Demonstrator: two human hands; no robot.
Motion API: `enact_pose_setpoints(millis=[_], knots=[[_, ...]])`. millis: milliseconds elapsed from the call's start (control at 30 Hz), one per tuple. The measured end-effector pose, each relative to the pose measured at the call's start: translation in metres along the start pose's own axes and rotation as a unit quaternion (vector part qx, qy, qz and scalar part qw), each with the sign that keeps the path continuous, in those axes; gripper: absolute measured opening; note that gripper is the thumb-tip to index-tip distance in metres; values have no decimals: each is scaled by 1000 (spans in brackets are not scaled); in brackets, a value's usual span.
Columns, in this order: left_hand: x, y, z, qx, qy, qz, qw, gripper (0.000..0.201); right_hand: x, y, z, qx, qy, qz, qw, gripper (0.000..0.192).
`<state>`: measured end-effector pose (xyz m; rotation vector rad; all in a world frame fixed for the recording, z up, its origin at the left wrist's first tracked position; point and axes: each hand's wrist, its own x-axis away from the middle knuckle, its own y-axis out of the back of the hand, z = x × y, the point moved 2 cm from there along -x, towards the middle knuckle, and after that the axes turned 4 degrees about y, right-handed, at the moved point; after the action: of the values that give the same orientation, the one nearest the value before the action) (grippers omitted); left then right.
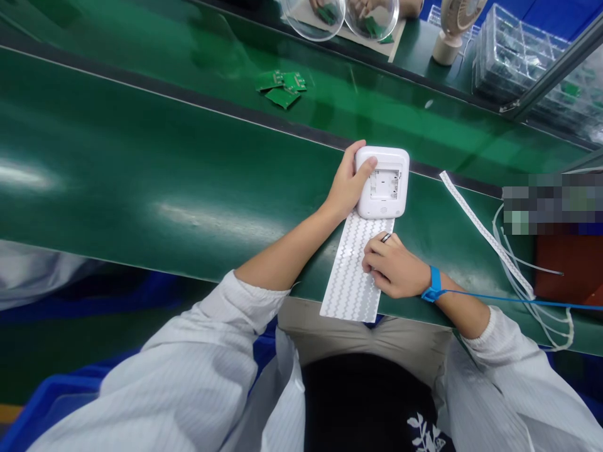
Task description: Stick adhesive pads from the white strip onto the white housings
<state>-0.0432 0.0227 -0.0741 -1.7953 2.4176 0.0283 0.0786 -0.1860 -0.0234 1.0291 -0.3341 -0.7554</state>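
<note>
White zigzag-patterned flexible sticker sheet (352, 276) is being pinched by right hand (393, 267); rigid, light white plastic casing (381, 183) is being gripped edgewise by left hand (346, 187).

We see a glossy green worktop (141, 188) crossed by a dark stripe. The housing (381, 183) is white; the sheet (355, 276) below it is white with grey zigzag rows. The wrist strap (434, 284) is bright blue, the circuit boards (281, 85) green, our sleeves (188, 376) white with fine stripes.
</note>
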Motion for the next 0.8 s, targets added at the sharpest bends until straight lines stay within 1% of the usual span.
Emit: enact_pose_setpoints(millis=[133, 233, 333, 600, 800], knots=[[0, 0, 0, 10, 1, 3, 1000, 62, -2, 1, 6, 27, -4, 14, 1000, 18], [0, -1, -1, 18, 8, 8, 1000, 61, -5, -1, 12, 55, -12, 34, 998, 17], [0, 0, -2, 17, 12, 13, 1000, 62, -8, -3, 15, 69, -18, 38, 997, 15], [-1, 3, 2, -21, 1, 32, 999, 71, -9, -3, 14, 79, -23, 51, 995, 14], [1, 2, -1, -12, 5, 28, 1000, 72, -8, -4, 12, 63, -20, 47, 997, 14]])
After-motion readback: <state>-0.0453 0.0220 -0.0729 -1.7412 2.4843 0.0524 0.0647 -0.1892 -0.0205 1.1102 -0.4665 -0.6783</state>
